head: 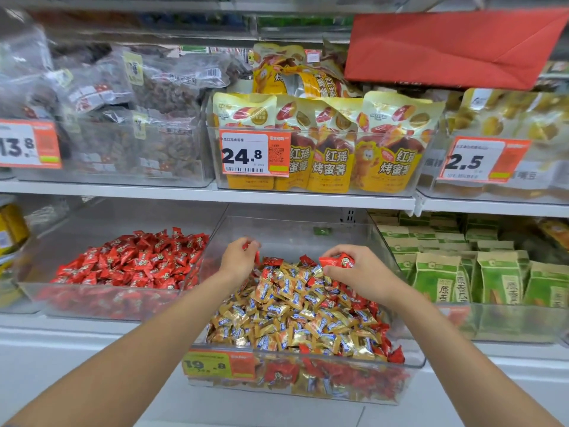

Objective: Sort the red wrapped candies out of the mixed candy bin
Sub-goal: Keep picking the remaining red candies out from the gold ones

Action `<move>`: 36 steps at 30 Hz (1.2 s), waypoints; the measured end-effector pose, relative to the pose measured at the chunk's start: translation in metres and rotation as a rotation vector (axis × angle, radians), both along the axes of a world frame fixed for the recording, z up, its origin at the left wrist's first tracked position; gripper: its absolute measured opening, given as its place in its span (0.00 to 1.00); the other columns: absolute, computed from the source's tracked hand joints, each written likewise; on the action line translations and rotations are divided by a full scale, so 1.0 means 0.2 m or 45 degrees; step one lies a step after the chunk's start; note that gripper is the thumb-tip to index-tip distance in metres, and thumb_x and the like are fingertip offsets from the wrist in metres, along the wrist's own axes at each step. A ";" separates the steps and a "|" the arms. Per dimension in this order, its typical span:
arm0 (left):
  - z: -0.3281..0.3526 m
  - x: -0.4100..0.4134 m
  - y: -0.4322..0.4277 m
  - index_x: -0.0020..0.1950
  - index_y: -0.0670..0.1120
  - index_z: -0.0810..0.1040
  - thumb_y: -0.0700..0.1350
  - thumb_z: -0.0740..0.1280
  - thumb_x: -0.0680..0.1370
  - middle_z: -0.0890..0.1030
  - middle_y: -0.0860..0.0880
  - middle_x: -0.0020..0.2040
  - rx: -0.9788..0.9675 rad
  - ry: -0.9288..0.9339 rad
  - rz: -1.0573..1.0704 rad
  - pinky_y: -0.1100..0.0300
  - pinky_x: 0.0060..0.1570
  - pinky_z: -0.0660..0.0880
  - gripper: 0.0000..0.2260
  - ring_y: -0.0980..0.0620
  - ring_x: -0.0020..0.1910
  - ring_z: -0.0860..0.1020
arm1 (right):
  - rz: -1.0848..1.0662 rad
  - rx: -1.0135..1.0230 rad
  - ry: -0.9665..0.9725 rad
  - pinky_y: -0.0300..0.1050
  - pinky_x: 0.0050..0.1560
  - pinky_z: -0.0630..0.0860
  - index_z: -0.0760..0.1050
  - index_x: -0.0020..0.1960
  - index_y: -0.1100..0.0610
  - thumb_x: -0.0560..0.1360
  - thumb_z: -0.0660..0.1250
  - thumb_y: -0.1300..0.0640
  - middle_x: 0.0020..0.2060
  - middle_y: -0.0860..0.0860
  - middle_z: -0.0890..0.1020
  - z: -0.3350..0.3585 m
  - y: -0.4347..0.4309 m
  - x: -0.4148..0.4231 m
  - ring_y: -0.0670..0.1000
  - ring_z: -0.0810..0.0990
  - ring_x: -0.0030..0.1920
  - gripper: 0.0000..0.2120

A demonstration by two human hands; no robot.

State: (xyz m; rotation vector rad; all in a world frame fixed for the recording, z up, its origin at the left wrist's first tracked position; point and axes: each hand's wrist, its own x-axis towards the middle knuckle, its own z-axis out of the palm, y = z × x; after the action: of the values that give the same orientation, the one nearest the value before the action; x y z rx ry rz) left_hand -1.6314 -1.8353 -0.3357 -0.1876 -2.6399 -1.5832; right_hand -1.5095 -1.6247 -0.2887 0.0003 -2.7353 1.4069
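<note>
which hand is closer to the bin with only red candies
Left. The left hand is by the mixed bin's left wall, next to the red-candy bin; the right hand is farther right.

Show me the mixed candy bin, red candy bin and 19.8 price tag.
mixed candy bin (414, 362), head view, front rim.
red candy bin (34, 293), head view, front wall.
19.8 price tag (218, 365), head view, centre.

One wide-angle view from the person's head looks forward and slightly down at the store shelves (154, 192), close up, with the clear candy bin (292, 235) low in the centre.
</note>
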 end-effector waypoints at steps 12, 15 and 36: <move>-0.25 -0.29 0.07 0.46 0.46 0.79 0.56 0.75 0.68 0.80 0.49 0.47 -0.450 -0.099 -0.090 0.59 0.43 0.71 0.16 0.49 0.45 0.77 | -0.005 0.044 -0.027 0.38 0.27 0.66 0.79 0.50 0.47 0.76 0.69 0.53 0.36 0.49 0.81 -0.04 0.02 -0.03 0.46 0.70 0.28 0.04; -0.21 -0.25 0.08 0.40 0.47 0.72 0.51 0.73 0.72 0.76 0.49 0.36 -0.279 -0.028 -0.061 0.57 0.37 0.70 0.12 0.47 0.37 0.74 | 0.001 0.087 -0.061 0.36 0.25 0.65 0.78 0.52 0.47 0.76 0.68 0.53 0.35 0.48 0.80 -0.05 0.02 -0.01 0.46 0.68 0.26 0.05; -0.07 0.08 -0.03 0.39 0.47 0.74 0.50 0.65 0.79 0.70 0.47 0.29 -0.213 -0.216 -0.395 0.58 0.30 0.66 0.10 0.49 0.27 0.68 | -0.012 0.032 -0.018 0.42 0.31 0.65 0.78 0.49 0.47 0.76 0.69 0.53 0.35 0.49 0.79 -0.01 0.00 0.06 0.50 0.69 0.30 0.03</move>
State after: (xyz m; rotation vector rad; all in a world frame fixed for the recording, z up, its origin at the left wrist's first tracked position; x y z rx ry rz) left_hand -1.6164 -1.8419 -0.3506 -0.5159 -2.9984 -1.5136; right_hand -1.4973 -1.6250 -0.2900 -0.0220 -2.7604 1.3757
